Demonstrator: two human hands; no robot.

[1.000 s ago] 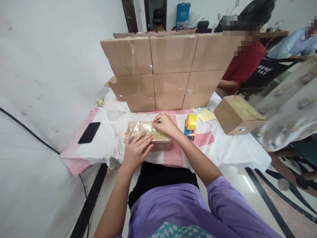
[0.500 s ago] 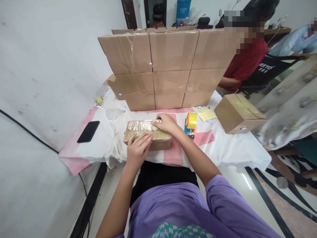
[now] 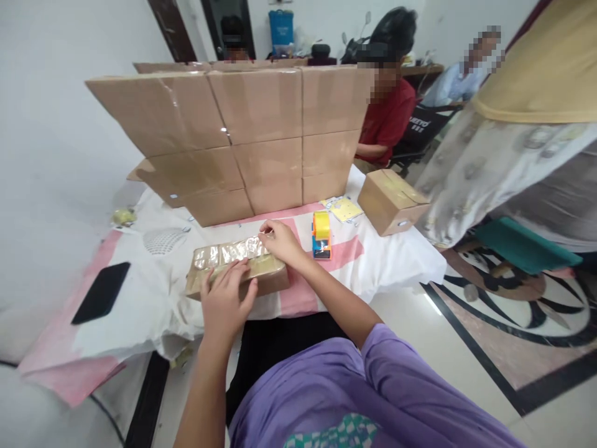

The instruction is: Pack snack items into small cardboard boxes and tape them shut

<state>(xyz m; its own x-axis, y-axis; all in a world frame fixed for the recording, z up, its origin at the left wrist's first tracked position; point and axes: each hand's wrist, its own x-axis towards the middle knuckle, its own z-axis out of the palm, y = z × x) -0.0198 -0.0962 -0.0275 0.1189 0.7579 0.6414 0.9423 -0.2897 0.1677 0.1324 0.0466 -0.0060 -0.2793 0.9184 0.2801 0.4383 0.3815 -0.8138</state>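
Observation:
A flat brown package (image 3: 233, 264) covered in shiny clear tape lies on the white and pink tablecloth (image 3: 153, 292) in front of me. My left hand (image 3: 227, 297) rests flat on its near edge, fingers spread. My right hand (image 3: 278, 239) presses on the package's far right corner with fingertips pinched together at the tape. An orange and blue tape dispenser (image 3: 321, 234) stands just right of my right hand.
A wall of stacked cardboard boxes (image 3: 242, 134) lines the table's back. A single box (image 3: 390, 200) sits at the right end, yellow paper (image 3: 346, 209) beside it. A black phone (image 3: 101, 292) lies at the left. A person in red (image 3: 387, 115) sits behind; another stands close at the right (image 3: 513, 155).
My head turned right, so everything shifted left in view. My hands stay on the package, the right one nearer its far corner. A standing person now shows at the right.

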